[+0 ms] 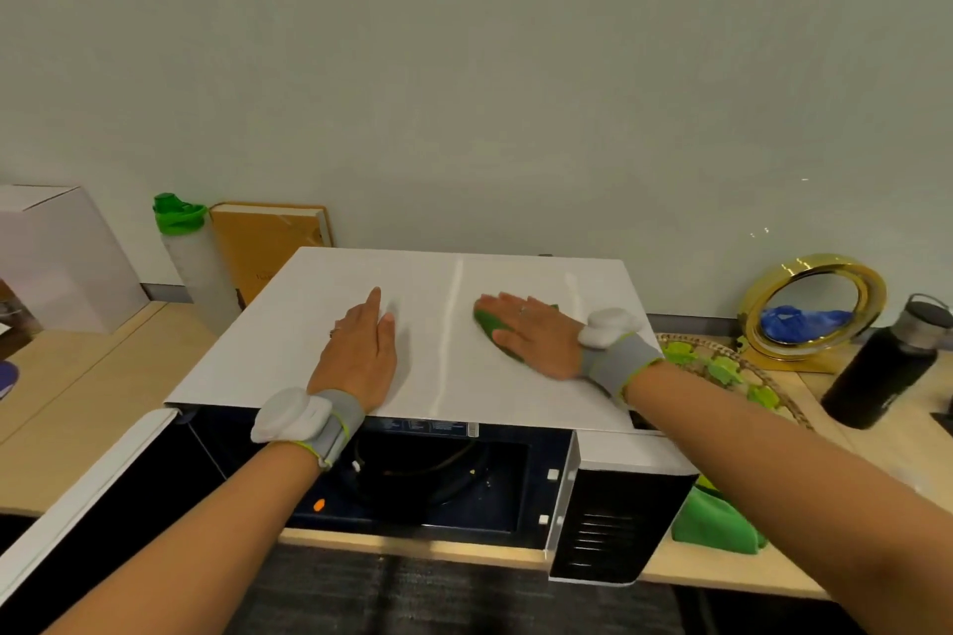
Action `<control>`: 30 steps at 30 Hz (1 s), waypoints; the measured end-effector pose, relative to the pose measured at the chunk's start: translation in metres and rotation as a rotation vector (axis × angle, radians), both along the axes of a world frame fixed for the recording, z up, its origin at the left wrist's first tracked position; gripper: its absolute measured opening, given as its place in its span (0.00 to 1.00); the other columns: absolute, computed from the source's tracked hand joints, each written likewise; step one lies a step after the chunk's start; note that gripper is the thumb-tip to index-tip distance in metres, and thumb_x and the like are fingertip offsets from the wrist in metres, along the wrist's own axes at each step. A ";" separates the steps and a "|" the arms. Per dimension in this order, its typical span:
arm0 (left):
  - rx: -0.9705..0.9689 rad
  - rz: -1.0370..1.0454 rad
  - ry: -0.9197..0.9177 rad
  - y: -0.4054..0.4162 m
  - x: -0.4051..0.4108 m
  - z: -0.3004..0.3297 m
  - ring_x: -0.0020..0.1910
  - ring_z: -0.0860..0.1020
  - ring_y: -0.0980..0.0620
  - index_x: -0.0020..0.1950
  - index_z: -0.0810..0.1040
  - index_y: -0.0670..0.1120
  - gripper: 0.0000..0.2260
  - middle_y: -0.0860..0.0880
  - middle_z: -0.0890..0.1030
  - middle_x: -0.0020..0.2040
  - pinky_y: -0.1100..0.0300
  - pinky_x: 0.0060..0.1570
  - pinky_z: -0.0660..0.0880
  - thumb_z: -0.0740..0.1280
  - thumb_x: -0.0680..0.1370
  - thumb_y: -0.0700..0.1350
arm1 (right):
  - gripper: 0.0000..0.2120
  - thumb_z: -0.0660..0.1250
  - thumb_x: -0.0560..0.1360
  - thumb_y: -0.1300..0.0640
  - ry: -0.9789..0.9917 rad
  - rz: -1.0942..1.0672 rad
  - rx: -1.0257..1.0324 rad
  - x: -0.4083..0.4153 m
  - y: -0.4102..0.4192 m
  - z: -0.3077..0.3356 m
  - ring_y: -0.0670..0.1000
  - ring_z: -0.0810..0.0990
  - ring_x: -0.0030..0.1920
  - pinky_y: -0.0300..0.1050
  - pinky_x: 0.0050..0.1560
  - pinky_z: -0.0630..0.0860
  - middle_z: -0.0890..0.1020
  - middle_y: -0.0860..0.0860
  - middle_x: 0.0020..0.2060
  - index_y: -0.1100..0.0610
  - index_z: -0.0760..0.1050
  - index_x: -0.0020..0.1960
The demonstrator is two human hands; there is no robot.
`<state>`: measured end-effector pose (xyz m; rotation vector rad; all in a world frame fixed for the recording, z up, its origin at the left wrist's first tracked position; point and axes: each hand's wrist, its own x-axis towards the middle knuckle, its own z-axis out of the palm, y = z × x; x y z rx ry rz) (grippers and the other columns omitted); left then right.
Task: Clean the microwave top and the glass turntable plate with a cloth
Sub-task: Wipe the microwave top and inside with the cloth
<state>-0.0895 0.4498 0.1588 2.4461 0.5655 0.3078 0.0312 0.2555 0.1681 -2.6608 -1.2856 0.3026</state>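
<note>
Up against a pale, glossy wall (464,67), a white microwave (608,526) sits on a light wood counter (77,402), its door (77,495) swung open to the left and the dark cavity showing below. On the flat white microwave top (448,304) the left hand (361,351) lies palm down, fingers straight and close together, holding nothing. The right hand (531,333) presses flat on a green cloth (490,325), fingers straight and slightly spread, the cloth spread out under the palm right of the top's middle seam. Inside the cavity something round and dark lies on the floor; whether it is the glass plate cannot be told. Behind the microwave to the left stand a white bottle with a green cap (191,253), a tan book (268,242) leaning on the wall and a white box (56,258). To the right are a gold-rimmed round mirror (815,309), a black bottle (887,361), a woven tray (742,366) with green leaves, and a second green cloth (717,521) by the microwave's side.
</note>
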 end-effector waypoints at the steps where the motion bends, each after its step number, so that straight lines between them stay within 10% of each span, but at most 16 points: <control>1: 0.000 -0.004 -0.001 -0.001 0.001 0.000 0.77 0.55 0.44 0.78 0.50 0.47 0.23 0.45 0.57 0.77 0.51 0.76 0.52 0.46 0.83 0.50 | 0.24 0.46 0.83 0.51 -0.011 -0.063 -0.006 0.005 0.011 0.000 0.50 0.47 0.78 0.45 0.76 0.41 0.49 0.48 0.78 0.53 0.46 0.78; 14: 0.050 -0.078 0.004 -0.002 -0.003 0.002 0.76 0.56 0.45 0.78 0.52 0.45 0.23 0.44 0.58 0.77 0.54 0.76 0.50 0.46 0.83 0.48 | 0.24 0.47 0.83 0.50 0.022 0.010 0.042 -0.084 0.009 -0.004 0.49 0.46 0.78 0.44 0.75 0.40 0.49 0.48 0.78 0.52 0.46 0.78; 30: 0.187 -0.407 0.114 -0.112 0.025 0.013 0.78 0.44 0.49 0.78 0.49 0.46 0.23 0.45 0.48 0.79 0.53 0.76 0.39 0.44 0.83 0.49 | 0.25 0.47 0.83 0.50 -0.074 -0.393 -0.004 -0.088 -0.104 -0.012 0.50 0.48 0.78 0.47 0.76 0.44 0.50 0.48 0.78 0.54 0.47 0.78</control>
